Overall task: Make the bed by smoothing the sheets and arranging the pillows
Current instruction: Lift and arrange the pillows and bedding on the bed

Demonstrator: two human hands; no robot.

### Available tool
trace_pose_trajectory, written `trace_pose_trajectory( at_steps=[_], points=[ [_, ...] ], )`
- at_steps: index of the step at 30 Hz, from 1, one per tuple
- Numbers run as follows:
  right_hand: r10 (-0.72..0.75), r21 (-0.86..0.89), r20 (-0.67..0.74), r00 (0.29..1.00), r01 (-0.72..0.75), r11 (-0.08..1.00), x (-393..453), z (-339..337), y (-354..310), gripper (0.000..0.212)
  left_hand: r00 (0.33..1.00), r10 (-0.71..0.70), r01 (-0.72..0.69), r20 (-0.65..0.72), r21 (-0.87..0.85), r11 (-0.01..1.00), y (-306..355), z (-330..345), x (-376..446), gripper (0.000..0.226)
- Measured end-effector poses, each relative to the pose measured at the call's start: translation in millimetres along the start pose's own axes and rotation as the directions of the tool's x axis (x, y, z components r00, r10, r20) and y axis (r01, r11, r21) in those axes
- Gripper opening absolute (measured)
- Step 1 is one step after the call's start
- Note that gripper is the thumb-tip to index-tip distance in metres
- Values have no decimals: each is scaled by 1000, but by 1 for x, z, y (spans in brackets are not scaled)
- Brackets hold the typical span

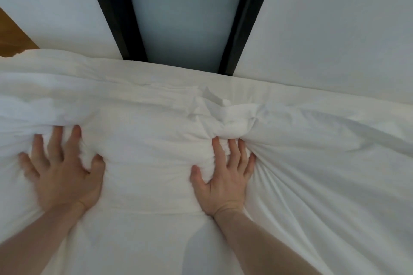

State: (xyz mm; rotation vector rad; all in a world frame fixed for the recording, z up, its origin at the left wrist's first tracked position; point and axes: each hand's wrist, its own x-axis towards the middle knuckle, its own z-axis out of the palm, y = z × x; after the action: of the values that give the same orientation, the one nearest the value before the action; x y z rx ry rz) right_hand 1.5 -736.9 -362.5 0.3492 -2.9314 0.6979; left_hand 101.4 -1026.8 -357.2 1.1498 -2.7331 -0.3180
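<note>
Smoothing step in hand, as I read it: both hands flat on the white sheet, pushing toward the head of the bed

Left hand: fingers spread and straight, palm down, grasping nothing; fingertips sit against a rumpled ridge of fabric that runs off to the left edge of view

Right hand: also released, fingers straight and close together, pressing into a bunched knot of cloth just beyond the fingertips. Creases fan out from that hand toward lower right, so the sheet there is under tension, not flat

Sheet covers the whole near part of the bed, its far edge lying along the wall. A dark-framed pale panel stands behind the middle; a wood-coloured surface shows at far left. I can't tell whether the bulk at the top is a pillow under the sheet or just gathered duvet. No separate pillows in view

My judgement: early to mid task, sheets far from smooth and pillow arranging not started

Next move calls for spreading the bunch outward, not pushing it further up: right hand sweeps right along the radiating creases, left hand flattens the left ridge. Risk: pushing straight on just packs more cloth against the wall
</note>
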Motion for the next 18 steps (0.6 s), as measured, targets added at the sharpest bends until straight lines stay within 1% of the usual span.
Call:
trace_pose_trajectory(
  at_steps=[2,4,6,7,8,10,12,13,15,18],
  points=[
    [-8,38,7,1000,8,999,0,-3,0,82,999,9,-10,45,37,999,-2,0,-2,79],
    [-9,77,47,999,5,997,-1,-11,1,81,992,-6,-8,125,113,994,-1,-5,-1,79],
    [-19,144,125,992,1,990,-3,-20,4,82,976,-67,16,208,240,971,3,-19,-7,78],
    [-28,188,173,985,-5,982,-5,-28,6,83,965,-107,40,240,270,962,9,-27,-15,76],
    [-40,240,226,973,-16,971,-7,-38,7,84,955,-136,63,263,269,961,17,-37,-27,74],
    [-45,378,336,941,-91,921,-16,-73,11,84,952,-124,84,281,153,985,46,-59,-60,72],
    [-69,508,402,913,-160,847,-38,-128,23,81,956,-15,15,295,3,1000,90,-83,-102,73],
    [-93,535,391,916,-145,832,-52,-162,34,80,951,73,-59,300,-56,997,117,-96,-124,75],
    [-111,503,324,940,-71,861,-79,-230,69,77,920,255,-218,299,-151,964,176,-120,-164,76],
    [-27,385,221,975,-62,921,-104,-330,140,76,840,453,-385,297,-261,885,267,-155,-210,76]
  ],
)
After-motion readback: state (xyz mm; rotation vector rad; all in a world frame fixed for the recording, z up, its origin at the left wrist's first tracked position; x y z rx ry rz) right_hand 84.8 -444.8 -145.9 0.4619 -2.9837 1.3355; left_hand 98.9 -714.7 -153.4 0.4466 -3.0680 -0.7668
